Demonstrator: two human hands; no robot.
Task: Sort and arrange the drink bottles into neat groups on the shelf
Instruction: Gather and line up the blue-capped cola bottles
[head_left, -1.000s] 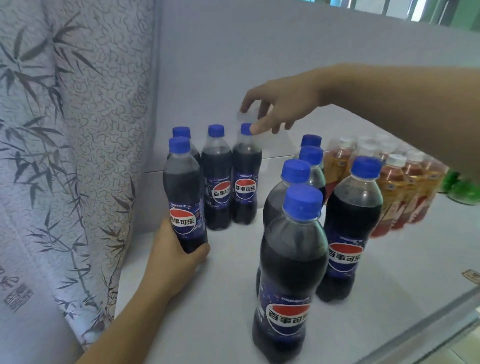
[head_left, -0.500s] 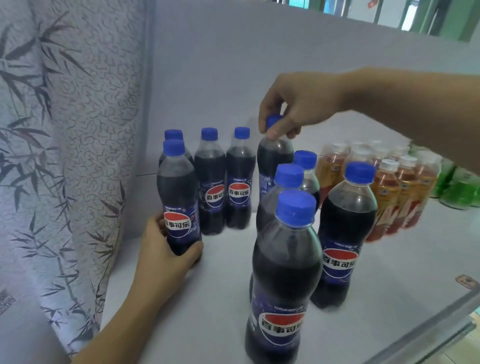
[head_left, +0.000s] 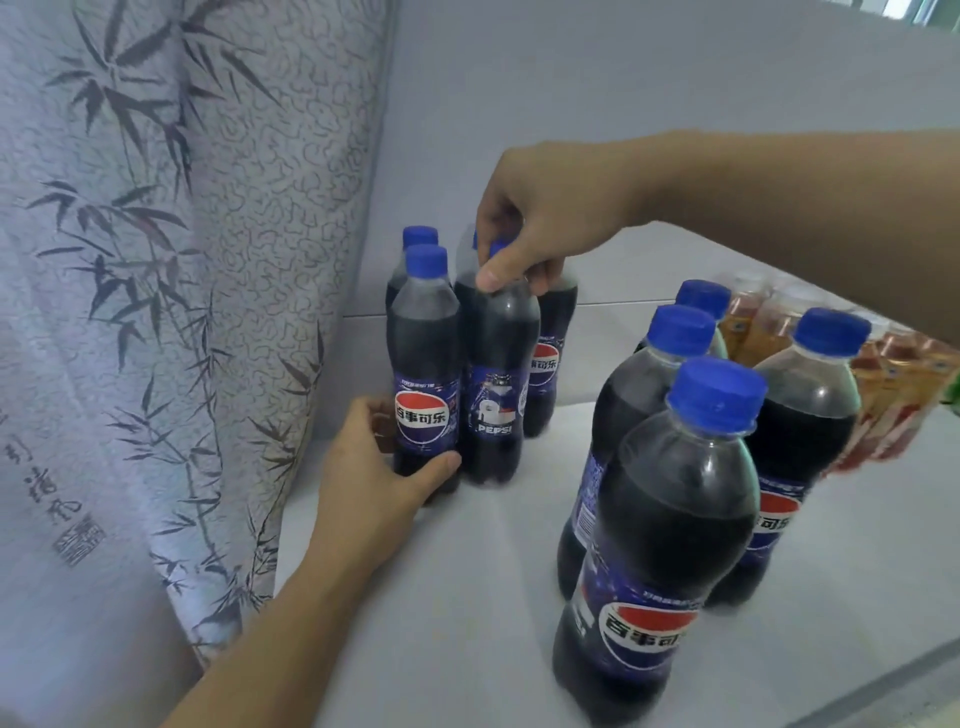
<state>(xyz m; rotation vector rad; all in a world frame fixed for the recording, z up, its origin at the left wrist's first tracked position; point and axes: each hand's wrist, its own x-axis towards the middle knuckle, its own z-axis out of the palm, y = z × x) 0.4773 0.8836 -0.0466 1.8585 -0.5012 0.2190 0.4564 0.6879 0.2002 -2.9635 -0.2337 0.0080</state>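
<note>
Dark cola bottles with blue caps stand on a white shelf (head_left: 467, 597). My left hand (head_left: 379, 462) grips the base of the front-left cola bottle (head_left: 425, 364) in the back-left cluster. My right hand (head_left: 535, 228) pinches the neck and cap of a second cola bottle (head_left: 498, 379), its PEPSI label facing me, standing right beside the first. More cola bottles stand behind these two. A separate group of several cola bottles (head_left: 670, 530) stands at the front right.
A bamboo-print curtain (head_left: 156, 312) hangs along the left side of the shelf. Orange-red tea bottles (head_left: 898, 395) are packed at the back right. The grey back wall (head_left: 623, 104) closes the shelf behind.
My right hand carried a cola bottle leftward from the right group and set it down next to the bottle in my left hand. The camera moved closer.
</note>
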